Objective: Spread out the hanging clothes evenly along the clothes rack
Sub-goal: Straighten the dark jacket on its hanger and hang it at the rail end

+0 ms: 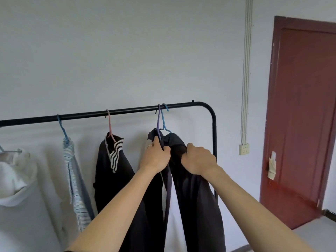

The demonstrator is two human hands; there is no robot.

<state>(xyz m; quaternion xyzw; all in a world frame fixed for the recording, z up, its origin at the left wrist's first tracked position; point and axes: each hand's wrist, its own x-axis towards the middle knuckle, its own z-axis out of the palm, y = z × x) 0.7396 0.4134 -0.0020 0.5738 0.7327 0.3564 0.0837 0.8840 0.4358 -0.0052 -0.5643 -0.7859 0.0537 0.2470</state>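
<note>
A black clothes rack bar [87, 114] runs across the view and bends down at the right. Two dark garments hang close together near its right end, one on a purple hanger [159, 122], one on a blue hanger [164, 120]. My left hand [154, 157] grips the purple hanger's neck and the left dark garment [151, 206]. My right hand [198, 160] is closed on the shoulder of the right dark garment [198, 206]. Further left hang a black top with a striped collar [112, 171] on a pink hanger, a striped light shirt [72, 171] and a white garment [14, 175].
A white wall lies behind the rack. A dark red door [301, 115] stands at the right, with a wall socket [244, 149] and a cable duct between it and the rack's right post [215, 139]. The bar shows bare stretches between the hangers.
</note>
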